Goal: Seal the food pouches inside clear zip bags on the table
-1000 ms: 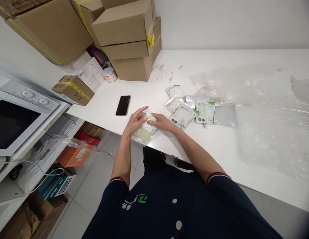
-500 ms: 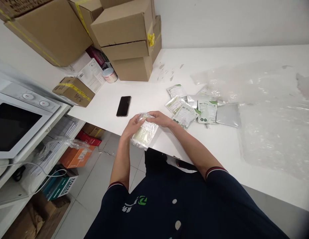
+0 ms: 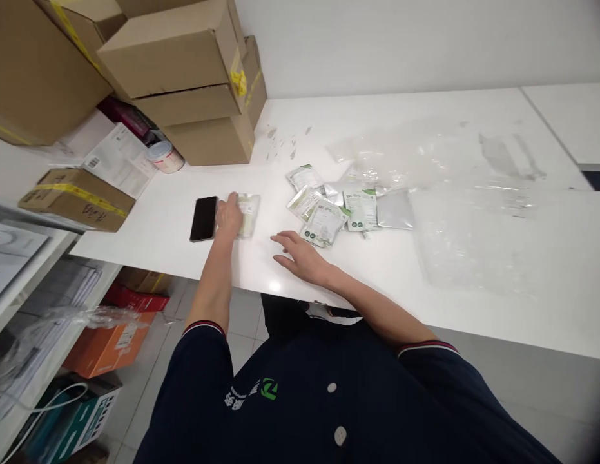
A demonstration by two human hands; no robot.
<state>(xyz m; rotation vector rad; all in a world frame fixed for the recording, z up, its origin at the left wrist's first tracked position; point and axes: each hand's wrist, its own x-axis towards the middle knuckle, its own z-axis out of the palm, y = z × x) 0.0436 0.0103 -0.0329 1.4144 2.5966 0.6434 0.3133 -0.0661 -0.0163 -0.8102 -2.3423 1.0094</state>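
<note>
Stretching across the view, the white table (image 3: 149, 248) bears a stack of cardboard boxes (image 3: 169, 61) at its back left and clear plastic sheeting (image 3: 474, 238) spread over its right. A loose pile of packets (image 3: 326, 222) lies near the middle, some overlapping. Just beside that pile, the right hand (image 3: 300, 259) holds nothing, its fingers spread; whether it touches the table I cannot tell. The left hand (image 3: 229, 216) rests over the left part of a single packet (image 3: 248, 216), hiding that edge, so whether its fingers pinch it I cannot tell. This packet lies flat on the table in a clear wrapper, between the pile and the black phone (image 3: 203, 219), which sits just beside the left hand. It looks light and soft, probably slippery from its shiny wrapper and easily creased. A gentle pinch on one side edge, thumb beneath, seems the best hold.
</note>
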